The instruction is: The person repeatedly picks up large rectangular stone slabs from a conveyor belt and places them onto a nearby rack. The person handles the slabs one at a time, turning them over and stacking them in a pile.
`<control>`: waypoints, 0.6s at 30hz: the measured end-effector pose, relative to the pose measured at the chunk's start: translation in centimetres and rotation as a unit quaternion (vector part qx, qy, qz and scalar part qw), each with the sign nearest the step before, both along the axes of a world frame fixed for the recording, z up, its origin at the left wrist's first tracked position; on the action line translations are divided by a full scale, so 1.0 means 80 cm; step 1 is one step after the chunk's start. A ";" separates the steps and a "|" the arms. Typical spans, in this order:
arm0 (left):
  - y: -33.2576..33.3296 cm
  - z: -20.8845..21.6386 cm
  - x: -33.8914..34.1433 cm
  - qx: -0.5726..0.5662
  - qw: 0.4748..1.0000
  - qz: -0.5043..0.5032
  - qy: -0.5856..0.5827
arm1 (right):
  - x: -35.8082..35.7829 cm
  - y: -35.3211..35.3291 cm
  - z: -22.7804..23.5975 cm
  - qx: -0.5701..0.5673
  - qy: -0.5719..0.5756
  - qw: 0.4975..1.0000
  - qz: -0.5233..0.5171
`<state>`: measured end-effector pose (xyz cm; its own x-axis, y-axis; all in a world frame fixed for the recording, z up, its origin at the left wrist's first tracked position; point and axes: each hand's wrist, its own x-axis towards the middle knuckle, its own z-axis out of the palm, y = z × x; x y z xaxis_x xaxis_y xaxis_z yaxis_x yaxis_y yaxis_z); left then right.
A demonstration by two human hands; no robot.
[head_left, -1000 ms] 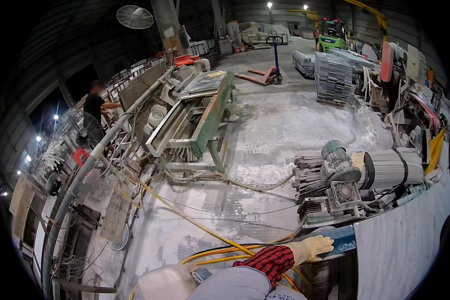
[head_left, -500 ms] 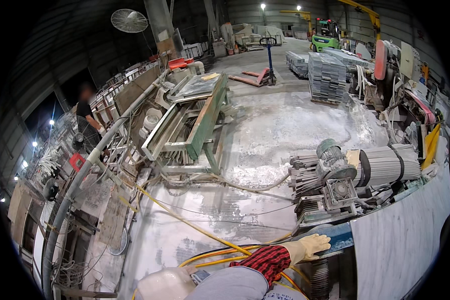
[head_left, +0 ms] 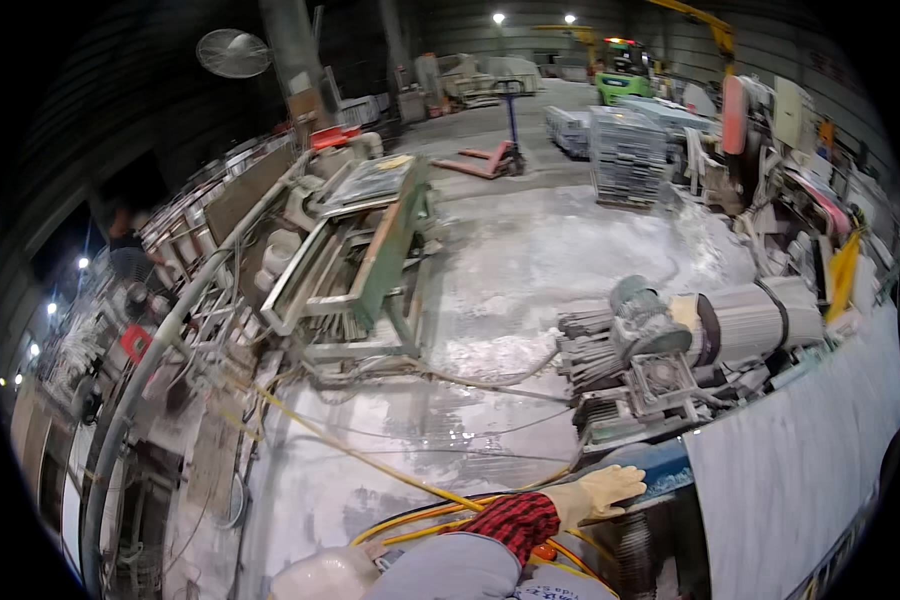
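My left hand (head_left: 598,496), in a pale yellow rubber glove, lies palm down with its fingers stretched out. It appears to rest on the blue metal beam (head_left: 665,470), close to the slab's left edge. A red-and-black checked cuff (head_left: 515,522) covers the wrist, and a grey sleeve the arm behind it. To the right of the hand leans a white, grey-veined stone slab (head_left: 795,450). Beyond the beam sits a dusty electric motor (head_left: 650,320) with a gearbox (head_left: 663,380). My right hand is out of view.
Yellow hoses (head_left: 400,475) cross the wet floor near my arm. A smooth white rounded object (head_left: 320,575) is at lower left. Farther off stand a green metal frame (head_left: 395,260), a pallet jack (head_left: 490,160), stacked stone slabs (head_left: 625,155) and a green forklift (head_left: 623,85). A blurred person (head_left: 125,235) is far left.
The whole scene has shifted slightly left in the picture and is more blurred, as my head turns. My left hand keeps its place on the blue beam.
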<state>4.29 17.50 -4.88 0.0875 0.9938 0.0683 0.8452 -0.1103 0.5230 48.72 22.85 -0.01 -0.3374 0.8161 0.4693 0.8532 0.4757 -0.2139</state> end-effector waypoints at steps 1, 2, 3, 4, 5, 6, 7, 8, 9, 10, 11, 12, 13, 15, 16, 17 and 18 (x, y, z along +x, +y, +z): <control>0.000 0.007 0.000 0.015 1.000 -0.008 0.019 | 0.011 -0.007 -0.004 -0.001 0.000 1.000 -0.012; -0.001 0.016 0.000 0.034 0.999 -0.011 0.008 | 0.024 -0.018 -0.007 -0.006 0.005 1.000 -0.029; -0.003 0.025 -0.001 0.037 0.999 -0.018 -0.005 | 0.037 -0.031 -0.012 -0.012 0.008 0.999 -0.049; -0.004 0.035 -0.002 0.004 1.000 -0.024 -0.003 | 0.048 -0.044 -0.018 -0.021 0.017 0.997 -0.078; -0.005 0.045 -0.002 0.028 0.999 -0.036 -0.013 | 0.058 -0.054 -0.023 -0.034 0.024 0.994 -0.098; -0.010 0.053 -0.002 0.079 0.996 -0.029 0.011 | 0.063 -0.062 -0.030 -0.040 0.033 0.992 -0.118; -0.017 0.059 0.000 0.165 0.986 -0.028 0.017 | 0.066 -0.072 -0.035 -0.076 0.031 0.983 -0.162; -0.015 0.066 -0.002 0.169 0.985 -0.029 0.004 | 0.069 -0.072 -0.038 -0.019 0.040 0.992 -0.118; -0.017 0.070 -0.002 0.164 0.986 -0.027 -0.004 | 0.070 -0.074 -0.039 -0.008 0.055 0.993 -0.109; -0.019 0.073 -0.002 0.165 0.986 -0.033 0.001 | 0.068 -0.075 -0.038 0.006 0.044 0.992 -0.115; -0.019 0.074 -0.002 0.157 0.987 -0.017 -0.005 | 0.065 -0.073 -0.036 0.036 0.025 0.993 -0.114; -0.015 0.075 -0.002 0.191 0.981 -0.025 0.015 | 0.063 -0.073 -0.030 0.048 0.042 0.992 -0.106; -0.012 0.072 -0.002 0.232 0.972 -0.026 0.022 | 0.061 -0.071 -0.025 0.062 0.043 0.993 -0.093; 0.011 0.071 -0.003 0.204 0.978 -0.012 0.040 | 0.055 -0.071 -0.012 0.044 0.048 0.993 -0.101; 0.027 0.069 -0.003 0.219 0.974 -0.012 0.065 | 0.049 -0.071 -0.007 0.083 0.034 0.990 -0.111; 0.043 0.068 -0.001 0.228 0.969 -0.009 0.089 | 0.049 -0.074 -0.001 0.054 0.032 0.991 -0.117; 0.062 0.068 -0.001 0.227 0.970 -0.015 0.087 | 0.045 -0.074 0.003 0.041 0.037 0.991 -0.123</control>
<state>4.17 22.45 0.60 0.1646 0.8617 0.4799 0.9096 -0.3209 0.2641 52.35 16.96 0.21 -0.0949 0.8269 0.5543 0.9288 0.2740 -0.2496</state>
